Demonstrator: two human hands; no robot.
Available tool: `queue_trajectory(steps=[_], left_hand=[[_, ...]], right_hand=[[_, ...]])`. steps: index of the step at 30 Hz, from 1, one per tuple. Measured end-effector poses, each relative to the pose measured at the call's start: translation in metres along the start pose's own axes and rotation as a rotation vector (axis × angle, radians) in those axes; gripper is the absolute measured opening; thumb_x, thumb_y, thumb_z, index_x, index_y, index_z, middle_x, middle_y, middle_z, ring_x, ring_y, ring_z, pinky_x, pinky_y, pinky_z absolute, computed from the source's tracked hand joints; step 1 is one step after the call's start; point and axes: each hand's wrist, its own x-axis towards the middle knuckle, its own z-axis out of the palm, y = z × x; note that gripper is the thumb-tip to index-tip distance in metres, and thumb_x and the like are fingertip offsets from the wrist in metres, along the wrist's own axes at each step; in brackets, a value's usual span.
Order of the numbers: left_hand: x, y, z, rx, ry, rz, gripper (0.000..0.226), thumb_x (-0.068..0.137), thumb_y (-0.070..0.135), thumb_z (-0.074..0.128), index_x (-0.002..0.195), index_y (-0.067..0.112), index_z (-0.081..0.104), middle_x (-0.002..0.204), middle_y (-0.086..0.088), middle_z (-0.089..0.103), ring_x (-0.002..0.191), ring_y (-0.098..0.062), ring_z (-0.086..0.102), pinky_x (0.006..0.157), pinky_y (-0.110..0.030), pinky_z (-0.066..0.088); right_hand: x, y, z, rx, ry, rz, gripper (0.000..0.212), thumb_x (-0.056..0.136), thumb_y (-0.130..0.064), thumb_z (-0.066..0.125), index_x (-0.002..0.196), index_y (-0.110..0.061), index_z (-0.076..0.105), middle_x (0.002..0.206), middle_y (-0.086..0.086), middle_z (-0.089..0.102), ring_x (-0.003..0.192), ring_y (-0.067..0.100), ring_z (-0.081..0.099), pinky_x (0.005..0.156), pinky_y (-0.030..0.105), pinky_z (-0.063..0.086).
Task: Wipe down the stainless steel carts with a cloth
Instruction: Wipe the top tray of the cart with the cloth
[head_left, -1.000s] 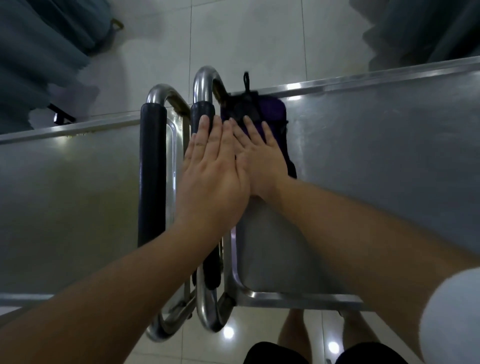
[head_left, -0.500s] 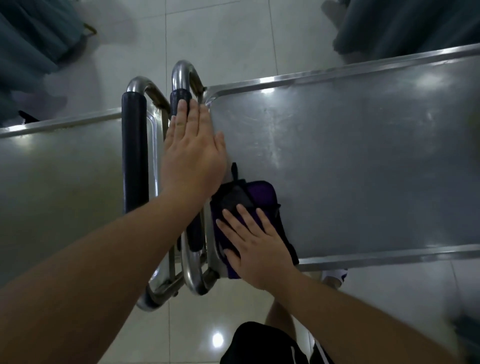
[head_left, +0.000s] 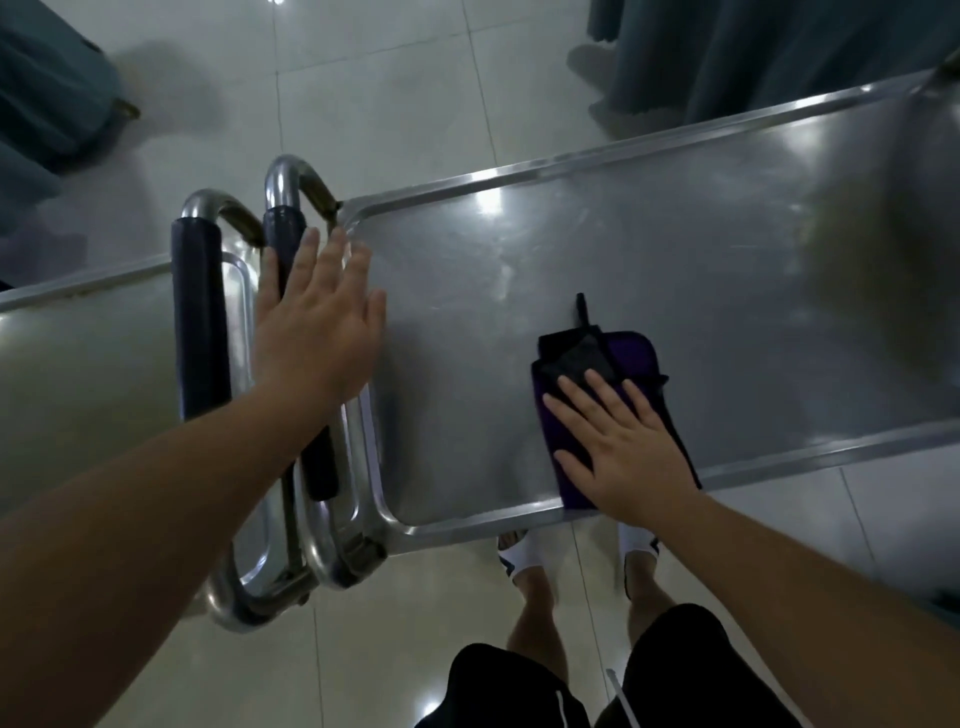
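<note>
Two steel carts stand side by side on a pale tiled floor (head_left: 363, 104), their handle ends meeting. The right cart (head_left: 675, 249) shows its flat shiny top with a raised rim; the left cart (head_left: 78, 374) shows only part of its top. Each has a curved steel handle with a dark grip: the left handle (head_left: 200, 322) and the right handle (head_left: 283, 234) run just beside each other.

The right hand (head_left: 623, 447) lies flat, fingers straight and slightly spread, pressing a dark purple cloth (head_left: 631, 353) onto the top of the right cart, near its front rim. The cloth is folded, with a black patch and a small black loop sticking out at its far end. Part of it reaches the front rim under the wrist.

The left hand (head_left: 317, 322) is open, fingers straight and spread, palm down over the right cart's handle and corner. Whether it touches the grip or hovers just above cannot be told.

Below the cart's front edge are the person's feet in white slippers (head_left: 524, 556) and black shorts (head_left: 519, 686). Blue-grey curtains (head_left: 753, 57) hang at the far side.
</note>
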Motion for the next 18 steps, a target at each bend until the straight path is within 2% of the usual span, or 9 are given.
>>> queue_trajectory(steps=[3, 7, 9, 12, 18], left_hand=[[0.002, 0.0, 0.002, 0.062, -0.015, 0.081, 0.061, 0.111, 0.05, 0.019, 0.165, 0.022, 0.026, 0.171, -0.008, 0.031, 0.161, -0.027, 0.02, 0.131, -0.053, 0.004], [0.001, 0.011, 0.006, 0.204, -0.151, 0.247, 0.065, 0.11, 0.05, 0.02, 0.166, 0.018, 0.026, 0.171, -0.013, 0.03, 0.16, -0.029, 0.021, 0.131, -0.05, 0.01], [-0.002, 0.036, 0.013, 0.15, -0.204, 0.206, 0.064, 0.11, 0.05, 0.025, 0.166, 0.019, 0.026, 0.171, -0.011, 0.031, 0.16, -0.028, 0.023, 0.13, -0.048, 0.015], [-0.005, 0.088, 0.022, -0.037, -0.221, 0.084, 0.061, 0.109, 0.046, 0.04, 0.162, 0.017, 0.037, 0.165, -0.013, 0.04, 0.151, -0.033, 0.038, 0.124, -0.049, 0.028], [-0.003, 0.184, 0.036, -0.218, -0.237, 0.041, 0.06, 0.109, 0.044, 0.039, 0.163, 0.018, 0.036, 0.165, -0.012, 0.042, 0.149, -0.035, 0.041, 0.121, -0.05, 0.032]], right_hand=[[0.006, 0.001, -0.006, 0.005, 0.008, -0.008, 0.073, 0.1, -0.06, 0.039, 0.165, -0.031, 0.023, 0.171, -0.002, 0.023, 0.159, 0.023, 0.016, 0.126, 0.053, 0.017], [0.007, 0.002, 0.0, 0.026, 0.021, -0.038, 0.07, 0.104, -0.059, 0.029, 0.167, -0.031, 0.012, 0.174, -0.003, 0.006, 0.161, 0.021, -0.001, 0.128, 0.055, 0.01], [0.007, 0.006, 0.003, 0.048, 0.035, -0.04, 0.067, 0.106, -0.058, 0.027, 0.166, -0.033, 0.013, 0.174, -0.005, 0.005, 0.161, 0.019, -0.003, 0.128, 0.055, 0.009], [0.006, 0.016, 0.003, 0.07, 0.038, -0.07, 0.065, 0.106, -0.058, 0.025, 0.166, -0.034, 0.015, 0.174, -0.005, 0.008, 0.161, 0.018, -0.003, 0.128, 0.053, 0.009], [-0.007, 0.094, -0.007, 0.061, 0.063, -0.041, 0.064, 0.105, -0.057, 0.029, 0.165, -0.034, 0.02, 0.173, -0.006, 0.014, 0.161, 0.017, 0.003, 0.128, 0.052, 0.01]])
